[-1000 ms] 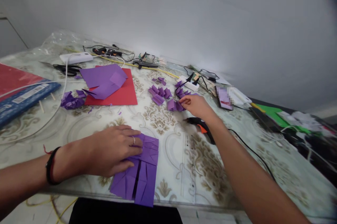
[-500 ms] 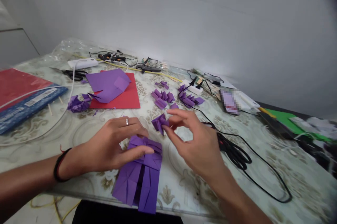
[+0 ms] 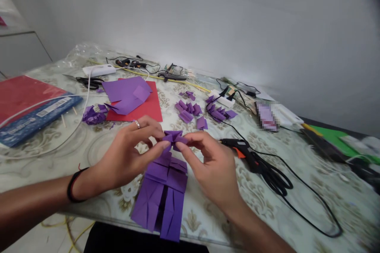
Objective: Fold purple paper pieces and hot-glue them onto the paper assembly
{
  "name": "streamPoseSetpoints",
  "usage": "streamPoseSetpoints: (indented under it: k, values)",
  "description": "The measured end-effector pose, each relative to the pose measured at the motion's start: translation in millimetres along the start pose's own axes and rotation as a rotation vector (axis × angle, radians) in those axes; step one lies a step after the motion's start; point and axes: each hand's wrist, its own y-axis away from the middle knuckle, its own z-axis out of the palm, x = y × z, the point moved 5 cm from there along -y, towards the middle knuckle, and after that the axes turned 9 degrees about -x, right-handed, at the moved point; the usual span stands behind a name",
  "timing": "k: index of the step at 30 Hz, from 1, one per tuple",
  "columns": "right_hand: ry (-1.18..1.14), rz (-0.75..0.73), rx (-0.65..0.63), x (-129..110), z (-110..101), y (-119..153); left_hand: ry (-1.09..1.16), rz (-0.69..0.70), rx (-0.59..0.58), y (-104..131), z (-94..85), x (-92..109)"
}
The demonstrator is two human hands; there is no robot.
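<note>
Between both hands is a small folded purple paper piece [image 3: 173,137], pinched on its left by my left hand [image 3: 130,152] and on its right by my right hand [image 3: 212,166]. Just below it, a larger folded purple paper form [image 3: 163,195] lies near the table's front edge, with a dark gap down its middle. Whether the small piece touches the larger form is unclear. Several small folded purple pieces [image 3: 188,110] lie beyond the hands, and another group [image 3: 219,113] sits farther right.
Purple paper [image 3: 127,94] overlaps a red sheet [image 3: 154,104]. Scissors [image 3: 90,82] and crumpled purple paper [image 3: 94,114] lie left. A glue gun [image 3: 245,152] with coiled black cable is right of my right hand. A power strip [image 3: 222,98] and a phone [image 3: 267,117] sit behind.
My left hand has risen off the larger form and closed on the small piece. My right hand has brought that piece slightly left. The view has shifted slightly, uncovering the glue gun.
</note>
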Motion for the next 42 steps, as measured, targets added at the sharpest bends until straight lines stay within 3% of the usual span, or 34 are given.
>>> streamPoseSetpoints:
  k: [5, 9, 12, 17, 22, 30, 36, 42]
  values:
    - [-0.191, 0.055, -0.07, 12.4, -3.7, -7.4, 0.238, -0.136, -0.114, -2.8, 12.5, -14.0]
    - [-0.318, 0.16, -0.127, 17.9, -1.1, -7.1, 0.368, -0.166, -0.109, -1.5, 13.6, -15.9]
    - [-0.357, 0.155, -0.125, 17.3, 1.1, -6.3, 0.424, -0.215, -0.197, -1.6, 16.4, -16.3]
    - [-0.213, 0.026, -0.167, 8.8, 3.7, -8.6, 0.645, -0.343, -0.282, -1.3, 23.2, -21.7]
    - [0.042, -0.166, -0.149, -4.1, 2.7, -6.4, 0.787, -0.307, -0.193, -1.9, 22.9, -23.7]
    - [0.244, -0.256, -0.14, -7.7, -2.9, -0.8, 0.541, -0.237, -0.267, -1.5, 20.8, -16.8]
    - [0.234, -0.116, -0.236, 13.0, -29.3, 9.4, -0.067, 0.123, -0.278, -5.5, 6.1, 2.5]
    - [0.01, 0.127, -0.222, 47.7, -40.7, 30.4, -0.143, 0.298, -0.516, 3.3, 29.0, -4.2]
